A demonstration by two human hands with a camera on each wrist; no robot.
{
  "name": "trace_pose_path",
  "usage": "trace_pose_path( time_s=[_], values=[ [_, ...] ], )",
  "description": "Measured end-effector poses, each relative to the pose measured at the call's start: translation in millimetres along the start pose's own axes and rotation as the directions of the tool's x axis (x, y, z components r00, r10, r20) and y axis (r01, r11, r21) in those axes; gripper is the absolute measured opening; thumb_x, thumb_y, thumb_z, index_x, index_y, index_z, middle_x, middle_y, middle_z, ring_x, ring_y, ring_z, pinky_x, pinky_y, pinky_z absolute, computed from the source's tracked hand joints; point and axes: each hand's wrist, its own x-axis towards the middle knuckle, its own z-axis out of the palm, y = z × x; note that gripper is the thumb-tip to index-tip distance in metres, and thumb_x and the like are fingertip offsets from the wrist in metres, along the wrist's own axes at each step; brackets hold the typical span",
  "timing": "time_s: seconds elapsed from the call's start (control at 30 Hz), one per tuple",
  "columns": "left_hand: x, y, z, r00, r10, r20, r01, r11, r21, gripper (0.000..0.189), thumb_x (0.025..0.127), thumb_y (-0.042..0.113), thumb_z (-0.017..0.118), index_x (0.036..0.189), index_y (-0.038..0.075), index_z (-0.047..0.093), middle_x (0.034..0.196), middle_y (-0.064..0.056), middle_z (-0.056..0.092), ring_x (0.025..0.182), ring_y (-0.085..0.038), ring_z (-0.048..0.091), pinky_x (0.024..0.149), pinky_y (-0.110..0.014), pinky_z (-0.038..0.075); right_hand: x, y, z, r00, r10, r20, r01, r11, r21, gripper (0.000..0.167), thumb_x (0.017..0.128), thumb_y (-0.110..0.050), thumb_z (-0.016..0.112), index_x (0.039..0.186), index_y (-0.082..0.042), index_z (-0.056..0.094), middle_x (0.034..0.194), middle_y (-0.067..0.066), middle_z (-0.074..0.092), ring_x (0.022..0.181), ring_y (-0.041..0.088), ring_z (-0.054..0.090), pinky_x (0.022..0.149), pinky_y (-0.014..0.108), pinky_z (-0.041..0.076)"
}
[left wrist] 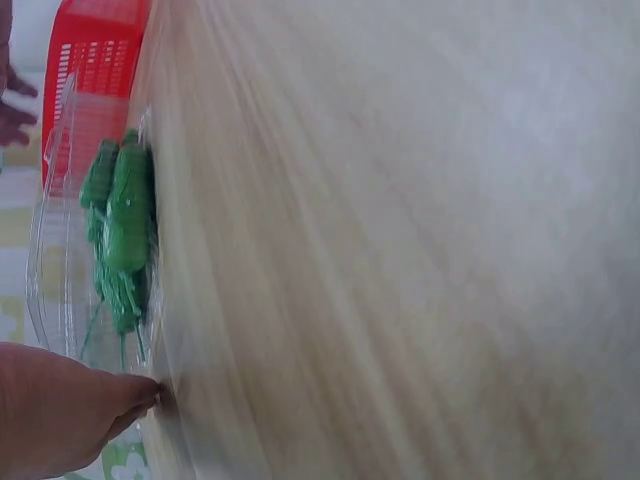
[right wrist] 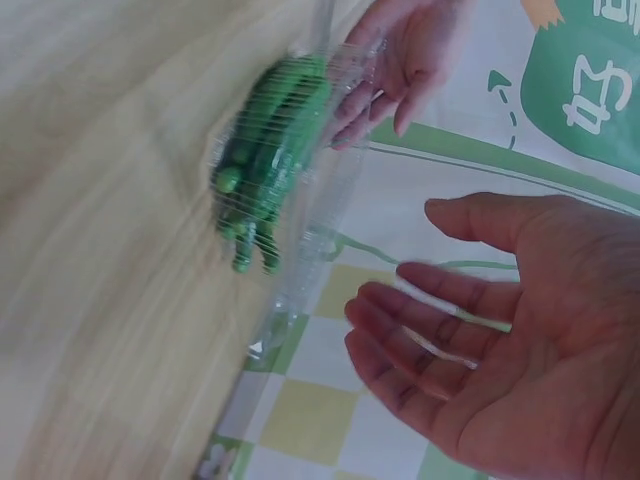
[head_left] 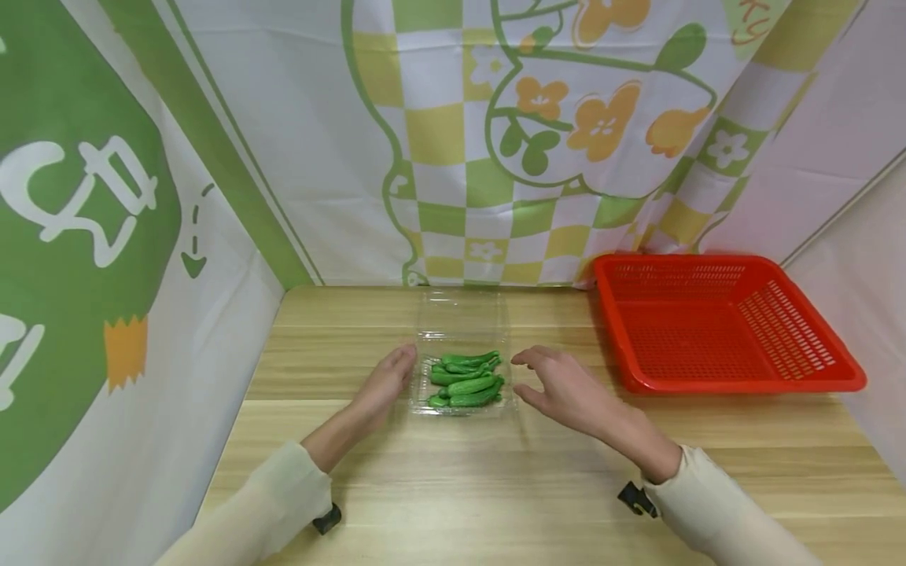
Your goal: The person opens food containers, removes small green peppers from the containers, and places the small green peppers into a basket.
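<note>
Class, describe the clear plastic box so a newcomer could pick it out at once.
On the wooden table, look left of the red basket, between the person's left hand and right hand. There sits the clear plastic box, its lid folded back toward the patterned curtain. Unlike the basket, it is transparent and holds green vegetables.

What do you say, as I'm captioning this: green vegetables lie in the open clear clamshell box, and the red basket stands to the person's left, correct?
The side is wrong: the red basket stands to the person's right, as the head view shows. Green vegetables lie in the open clear clamshell box.
</note>
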Motion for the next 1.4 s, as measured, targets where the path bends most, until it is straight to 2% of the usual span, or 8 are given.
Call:
trace_pose_path(
  time_s=[0.1,0.27,0.57,0.73,1.03,1.2,1.4],
  values=[
    [-2.6,-0.9,3.6,1.000,0.005,-0.007,-0.005,1.000,-0.019,0.062,0.117,0.033,0.031,0.164,-0.005,0.020,0.175,-0.025,0.010,0.162,-0.044,0.008,0.133,-0.056,0.009,7.4,-3.7,-4.4,0.998,-0.044,0.048,0.046,0.998,-0.040,0.037,0.095,-0.019,0.081,0.127,-0.002,0.072,0.124,0.012,0.075,0.108,0.030,0.074,0.090,0.047,0.064],
    [-6.0,-3.5,9.3,1.000,0.003,-0.009,-0.003,0.999,-0.039,0.062,0.117,0.033,0.031,0.166,-0.003,0.018,0.176,-0.023,0.009,0.162,-0.043,0.006,0.133,-0.057,0.007,19.9,-8.7,-6.2,0.989,-0.100,0.107,0.110,0.990,-0.092,0.033,0.093,-0.017,0.081,0.123,-0.006,0.074,0.123,0.008,0.074,0.109,0.027,0.072,0.087,0.044,0.064],
    [-7.3,-8.0,16.9,0.999,0.000,-0.047,-0.004,0.996,-0.090,0.060,0.117,0.028,0.033,0.167,-0.001,0.017,0.176,-0.022,0.010,0.163,-0.041,0.005,0.133,-0.056,0.007,39.8,-10.2,2.4,0.963,-0.192,0.189,0.210,0.974,-0.081,0.033,0.090,-0.008,0.077,0.123,-0.002,0.075,0.123,0.011,0.073,0.110,0.030,0.072,0.091,0.046,0.063],
    [-6.9,-9.3,17.5,0.999,0.004,-0.054,-0.008,0.996,-0.088,0.060,0.117,0.028,0.032,0.167,-0.001,0.015,0.176,-0.022,0.008,0.163,-0.042,0.003,0.133,-0.057,0.006,49.7,-12.1,9.9,0.951,-0.194,0.241,0.216,0.974,-0.069,0.034,0.089,-0.006,0.075,0.122,-0.002,0.075,0.123,0.012,0.073,0.112,0.032,0.071,0.093,0.048,0.062],
    [-9.0,-8.9,20.6,0.999,0.000,-0.048,-0.005,0.995,-0.104,0.059,0.117,0.026,0.029,0.167,-0.001,0.012,0.177,-0.021,0.004,0.163,-0.042,0.000,0.132,-0.058,0.003,64.9,-13.4,26.7,0.935,-0.203,0.291,0.229,0.972,-0.057,0.027,0.084,0.001,0.072,0.108,-0.010,0.077,0.108,0.007,0.073,0.095,0.023,0.070,0.080,0.046,0.061],
    [-8.4,-9.5,20.1,0.999,0.000,-0.051,-0.006,0.992,-0.126,0.059,0.117,0.024,0.028,0.167,-0.002,0.011,0.177,-0.022,0.003,0.163,-0.042,-0.002,0.132,-0.058,0.001,70.6,-14.8,36.4,0.930,-0.205,0.304,0.241,0.967,-0.083,0.027,0.086,0.002,0.072,0.109,-0.010,0.078,0.106,0.005,0.073,0.092,0.021,0.070,0.076,0.042,0.061],
    [-8.4,-9.9,22.1,0.999,0.006,-0.054,-0.013,0.991,-0.136,0.058,0.117,0.021,0.028,0.167,-0.002,0.012,0.176,-0.023,0.003,0.163,-0.042,-0.003,0.132,-0.058,0.000,74.3,-17.9,44.0,0.928,-0.227,0.295,0.265,0.960,-0.093,0.021,0.085,0.001,0.074,0.102,-0.010,0.078,0.099,0.003,0.072,0.082,0.017,0.065,0.068,0.037,0.058]
  ],
)
